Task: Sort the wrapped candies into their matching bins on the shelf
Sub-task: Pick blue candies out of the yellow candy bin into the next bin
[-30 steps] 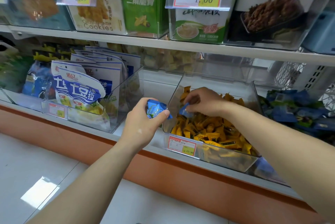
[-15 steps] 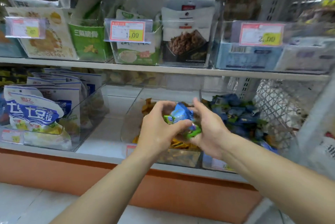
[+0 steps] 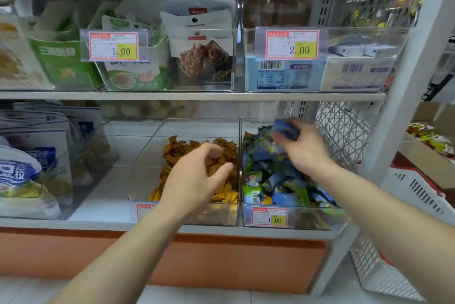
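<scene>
Two clear bins stand side by side on the lower shelf. The left bin [image 3: 145, 173] holds yellow-orange wrapped candies [image 3: 224, 190]. The right bin [image 3: 320, 223] holds blue and green wrapped candies [image 3: 273, 180]. My right hand [image 3: 304, 148] hovers over the right bin and grips blue wrapped candies [image 3: 285, 127] in its fingers. My left hand [image 3: 197, 175] hangs over the left bin with loosely curled fingers and nothing in it.
Blue and white snack bags [image 3: 37, 156] fill a clear bin at the left. The upper shelf [image 3: 192, 95] carries snack packs behind price tags [image 3: 113, 46]. A white mesh side panel [image 3: 342, 129] and a grey upright [image 3: 408, 77] close the right side, with a basket [image 3: 418, 190] beyond.
My right hand took the blue candies from my left hand and carried them right, over the blue bin. My left hand let go and now hangs over the yellow bin. The view shifted right.
</scene>
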Demonstrator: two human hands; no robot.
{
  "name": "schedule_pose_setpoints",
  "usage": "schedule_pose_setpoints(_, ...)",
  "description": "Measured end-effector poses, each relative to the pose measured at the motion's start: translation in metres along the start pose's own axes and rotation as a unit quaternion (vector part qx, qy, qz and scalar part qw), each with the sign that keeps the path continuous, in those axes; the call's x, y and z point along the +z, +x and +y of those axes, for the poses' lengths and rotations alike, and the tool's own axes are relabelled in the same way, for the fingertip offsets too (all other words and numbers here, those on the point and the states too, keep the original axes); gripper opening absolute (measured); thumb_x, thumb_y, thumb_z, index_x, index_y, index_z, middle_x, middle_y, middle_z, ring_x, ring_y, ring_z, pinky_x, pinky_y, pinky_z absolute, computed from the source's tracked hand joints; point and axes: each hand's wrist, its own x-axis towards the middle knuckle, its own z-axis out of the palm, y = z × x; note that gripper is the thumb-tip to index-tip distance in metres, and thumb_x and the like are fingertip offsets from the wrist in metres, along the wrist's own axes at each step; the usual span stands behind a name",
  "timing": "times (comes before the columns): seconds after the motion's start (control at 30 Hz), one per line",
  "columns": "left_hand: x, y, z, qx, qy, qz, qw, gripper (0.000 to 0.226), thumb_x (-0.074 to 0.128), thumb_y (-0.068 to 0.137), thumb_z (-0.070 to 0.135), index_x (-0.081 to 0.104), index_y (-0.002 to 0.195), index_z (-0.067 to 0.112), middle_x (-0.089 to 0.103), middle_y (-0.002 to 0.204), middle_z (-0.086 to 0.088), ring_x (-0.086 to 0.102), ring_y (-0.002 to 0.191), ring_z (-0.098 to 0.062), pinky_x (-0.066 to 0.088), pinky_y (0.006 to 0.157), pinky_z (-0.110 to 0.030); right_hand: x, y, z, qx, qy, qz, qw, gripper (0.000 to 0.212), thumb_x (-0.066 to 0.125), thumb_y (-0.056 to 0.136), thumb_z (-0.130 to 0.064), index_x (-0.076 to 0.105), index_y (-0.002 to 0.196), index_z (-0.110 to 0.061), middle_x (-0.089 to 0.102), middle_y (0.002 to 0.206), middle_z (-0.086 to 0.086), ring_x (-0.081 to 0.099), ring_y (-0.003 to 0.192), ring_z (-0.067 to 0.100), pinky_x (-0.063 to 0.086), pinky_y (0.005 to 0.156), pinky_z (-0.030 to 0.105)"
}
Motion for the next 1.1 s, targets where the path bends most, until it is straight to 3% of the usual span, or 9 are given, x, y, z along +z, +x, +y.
schedule_pose_setpoints(0.1,-0.015,0.0,-0.029,-0.025,0.074,-0.005,0.997,0.032,0.065,0.09,0.048,0.064,0.117,0.032,0.066,0.114,0.018,0.06,0.107,-0.005,0.051,0.089,-0.029,-0.013,0.04,0.016,-0.12,-0.21,0.019,0.97,0.021,0.063,0.096,-0.024,0.066,0.115,-0.015,0.058,0.112,0.007,0.058,0.099,0.025,0.038,0.082,0.024)
schedule_pose_setpoints(0.23,-0.045,0.0,-0.066,-0.074,0.123,0.047,0.988,0.037,0.066,0.089,0.044,0.062,0.122,0.027,0.067,0.119,0.008,0.059,0.113,-0.015,0.048,0.092,-0.035,-0.003,0.071,0.028,0.019,-0.406,-0.147,0.902,0.055,0.038,0.098,-0.064,0.052,0.139,-0.032,0.047,0.146,0.011,0.045,0.132,0.036,0.031,0.108,0.051)
schedule_pose_setpoints(0.33,-0.065,-0.004,-0.095,-0.114,0.129,0.072,0.982,0.049,0.068,0.089,0.038,0.055,0.134,0.022,0.061,0.129,0.002,0.054,0.121,-0.018,0.045,0.096,-0.037,0.014,0.074,0.015,0.012,-0.498,-0.121,0.859,0.072,0.033,0.088,-0.079,0.04,0.148,-0.039,0.035,0.158,0.01,0.027,0.145,0.038,0.016,0.117,0.061)
schedule_pose_setpoints(0.4,-0.07,-0.009,-0.113,-0.159,0.117,0.059,0.979,0.062,0.069,0.089,0.037,0.045,0.143,0.018,0.054,0.14,-0.002,0.052,0.126,-0.021,0.044,0.101,-0.038,0.035,0.068,-0.003,-0.086,-0.463,-0.092,0.878,0.06,0.049,0.087,-0.069,0.055,0.135,-0.033,0.051,0.144,0.008,0.046,0.131,0.034,0.041,0.106,0.049)
schedule_pose_setpoints(0.5,-0.068,-0.016,-0.131,-0.216,0.087,0.021,0.972,0.069,0.068,0.09,0.039,0.039,0.148,0.015,0.053,0.143,-0.005,0.053,0.126,-0.024,0.046,0.103,-0.04,0.094,0.052,-0.033,-0.155,-0.329,-0.192,0.912,0.035,0.055,0.084,-0.062,0.062,0.112,-0.041,0.057,0.115,-0.01,0.055,0.108,0.017,0.047,0.082,0.034)
schedule_pose_setpoints(0.63,-0.059,-0.027,-0.142,-0.2,0.033,-0.03,0.979,0.083,0.072,0.082,0.05,0.034,0.15,0.021,0.053,0.14,0.01,0.054,0.123,-0.014,0.045,0.099,-0.03,0.195,0.044,-0.045,-0.216,-0.321,-0.374,0.843,0.049,0.056,0.084,-0.064,0.059,0.126,-0.04,0.056,0.13,-0.008,0.055,0.117,0.017,0.045,0.085,0.03)
schedule_pose_setpoints(0.73,-0.055,-0.035,-0.145,-0.167,-0.034,-0.049,0.984,0.107,0.074,0.061,0.071,0.024,0.149,0.036,0.036,0.12,0.049,0.037,0.111,0.023,0.03,0.089,-0.001,0.245,0.05,-0.032,-0.194,-0.438,-0.411,0.776,0.08,0.056,0.078,-0.076,0.036,0.148,-0.044,0.027,0.16,0.0,0.032,0.143,0.03,0.034,0.112,0.046)
schedule_pose_setpoints(0.83,-0.053,-0.04,-0.151,-0.166,-0.068,-0.07,0.981,0.12,0.08,0.053,0.073,0.012,0.148,0.048,0.025,0.125,0.042,0.027,0.111,0.022,0.027,0.092,-0.007,0.266,0.05,-0.025,-0.165,-0.502,-0.442,0.725,0.098,0.056,0.069,-0.084,0.018,0.152,-0.049,0.011,0.166,0.003,0.018,0.149,0.035,0.02,0.117,0.053)
schedule_pose_setpoints(1.1,-0.052,-0.042,-0.151,-0.175,-0.063,-0.068,0.98,0.104,0.085,0.061,0.063,0.009,0.133,0.059,0.048,0.144,0.015,0.04,0.112,0.003,0.037,0.086,-0.025,0.215,0.049,-0.035,-0.203,-0.42,-0.545,0.697,0.029,0.057,0.09,-0.057,0.059,0.117,-0.047,0.057,0.124,-0.018,0.054,0.118,0.013,0.043,0.095,0.033)
